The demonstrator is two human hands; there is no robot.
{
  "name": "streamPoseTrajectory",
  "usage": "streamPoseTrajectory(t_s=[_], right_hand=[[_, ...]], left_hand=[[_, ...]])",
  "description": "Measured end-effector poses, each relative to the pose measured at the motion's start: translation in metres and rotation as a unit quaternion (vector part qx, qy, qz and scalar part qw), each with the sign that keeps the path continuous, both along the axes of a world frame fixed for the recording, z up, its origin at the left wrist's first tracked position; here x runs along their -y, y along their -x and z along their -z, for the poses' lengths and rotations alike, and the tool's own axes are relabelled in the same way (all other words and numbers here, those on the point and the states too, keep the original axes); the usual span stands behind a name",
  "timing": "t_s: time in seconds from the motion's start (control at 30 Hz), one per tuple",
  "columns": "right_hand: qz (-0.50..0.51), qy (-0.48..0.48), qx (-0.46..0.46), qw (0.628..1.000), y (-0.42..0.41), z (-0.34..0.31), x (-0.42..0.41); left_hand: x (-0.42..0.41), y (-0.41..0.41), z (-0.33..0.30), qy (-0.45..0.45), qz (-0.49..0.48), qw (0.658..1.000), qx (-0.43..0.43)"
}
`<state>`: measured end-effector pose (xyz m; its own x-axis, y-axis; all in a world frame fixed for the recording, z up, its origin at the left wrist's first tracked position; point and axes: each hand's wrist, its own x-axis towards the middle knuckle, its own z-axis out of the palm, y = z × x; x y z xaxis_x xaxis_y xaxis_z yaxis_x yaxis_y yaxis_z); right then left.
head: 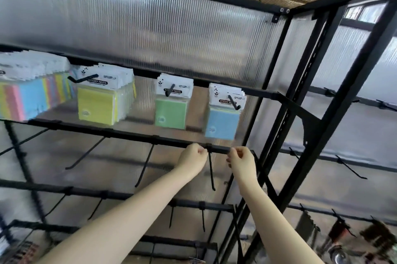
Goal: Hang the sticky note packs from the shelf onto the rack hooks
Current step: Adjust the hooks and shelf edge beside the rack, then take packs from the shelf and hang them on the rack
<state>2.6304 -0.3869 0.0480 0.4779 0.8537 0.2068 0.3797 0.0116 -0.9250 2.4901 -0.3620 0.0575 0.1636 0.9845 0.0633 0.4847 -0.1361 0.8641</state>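
Observation:
Sticky note packs hang on the top rail's hooks: a multicolour stack (23, 96) at far left, a yellow stack (97, 102), a green pack (171, 111) and a blue pack (222, 122). On the second rail (129, 133) below, an empty black hook (211, 171) points down towards me. My left hand (193, 157) pinches the base of this hook where it clips to the rail. Just to the hook's right, my right hand (241, 160) has its curled fingers on the rail. Neither hand holds a pack.
Two more empty hooks (145, 167) hang left of my hands on the second rail, and lower rails (107, 195) carry others. A black upright frame post (285, 113) stands close on the right, with another hook rack (348, 162) beyond it. A ribbed translucent panel backs the rack.

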Motion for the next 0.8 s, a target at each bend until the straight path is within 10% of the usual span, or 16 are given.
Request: streamPoseTrajectory(t_s=[0.27,0.8], right_hand=[[-0.094,0.028,0.128,0.987,0.089,0.010,0.010],[-0.313,0.019,0.268,0.911,0.431,-0.004,0.023]], left_hand=[[0.029,0.106,0.012,-0.041,0.094,0.989,-0.104],[0.107,0.466,0.014,-0.057,-0.120,0.959,-0.249]])
